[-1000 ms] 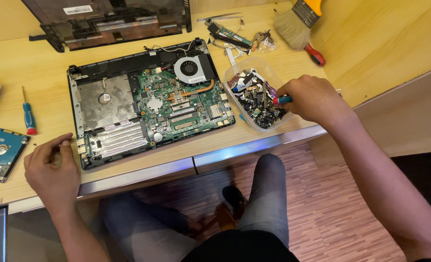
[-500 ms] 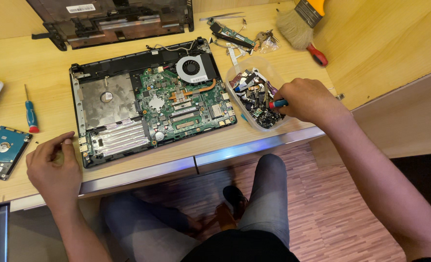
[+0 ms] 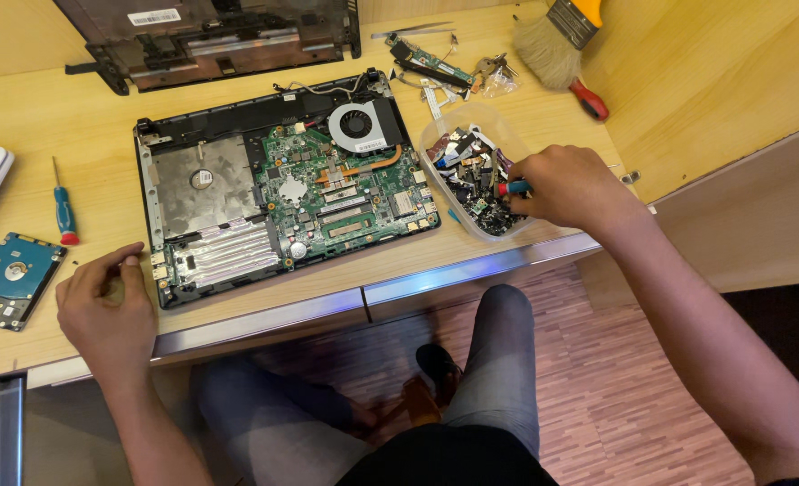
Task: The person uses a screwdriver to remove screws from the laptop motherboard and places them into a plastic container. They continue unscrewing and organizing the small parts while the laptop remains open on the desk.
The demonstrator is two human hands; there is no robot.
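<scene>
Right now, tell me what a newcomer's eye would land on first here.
The opened laptop in the middle of the desk, its green board and round fan bare. Right of it, the right hand is in a clear tub of small parts, holding a red and blue tool. The left hand rests at the laptop's near left corner, beside a hard drive.
</scene>
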